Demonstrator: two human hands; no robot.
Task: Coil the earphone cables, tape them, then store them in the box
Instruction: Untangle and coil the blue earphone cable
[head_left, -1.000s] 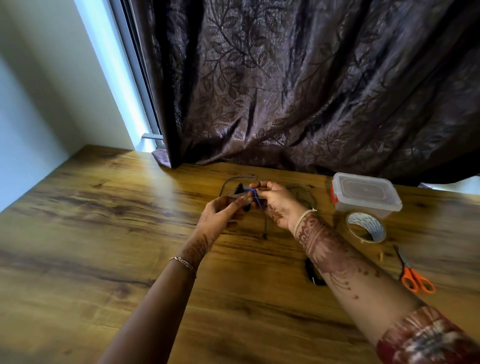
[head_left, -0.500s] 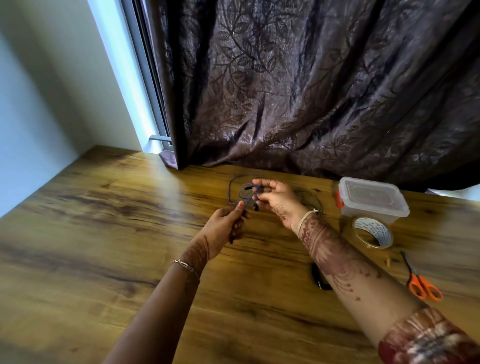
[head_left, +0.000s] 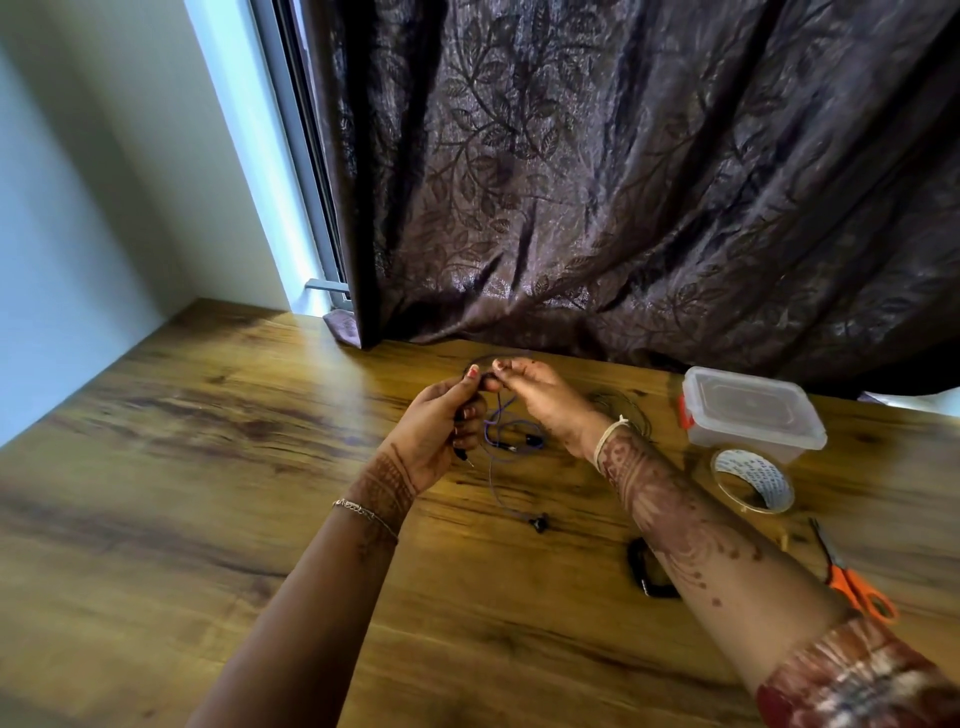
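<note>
Having risen to meet the right hand (head_left: 540, 400), the left hand (head_left: 441, 431) is pinching the earphone cable (head_left: 501, 445) with it, fingertips touching, and both should be laying even loops, keeping the dangling tail untangled.

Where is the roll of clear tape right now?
Head view: the roll of clear tape lies at the right of the wooden table, between the lidded clear plastic box and the orange-handled scissors.
</note>
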